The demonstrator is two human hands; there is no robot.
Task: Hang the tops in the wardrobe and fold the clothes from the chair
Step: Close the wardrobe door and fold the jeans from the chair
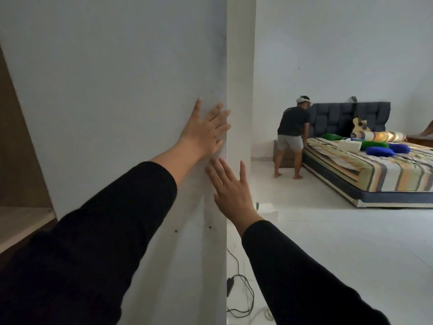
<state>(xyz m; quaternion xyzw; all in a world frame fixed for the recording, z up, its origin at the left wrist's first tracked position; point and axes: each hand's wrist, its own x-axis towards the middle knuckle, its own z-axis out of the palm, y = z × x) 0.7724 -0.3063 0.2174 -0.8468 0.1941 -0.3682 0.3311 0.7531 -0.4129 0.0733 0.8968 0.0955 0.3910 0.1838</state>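
Observation:
A tall white wardrobe door [117, 90] fills the left half of the view, its edge running down the middle. My left hand [206, 130] lies flat on the door near that edge, fingers spread. My right hand [230, 191] is just below it, fingers apart, at the door's edge, holding nothing. Both arms wear black sleeves. At the far left the wardrobe's brown interior [14, 137] and a pale shelf [21, 221] show. No tops, hangers or chair are in view.
A bed [379, 170] with striped sheet, blue and green pillows and a guitar stands at the right. Another person [293, 134] bends over its near side. Black cables [241, 292] and a white box [267, 208] lie on the white floor.

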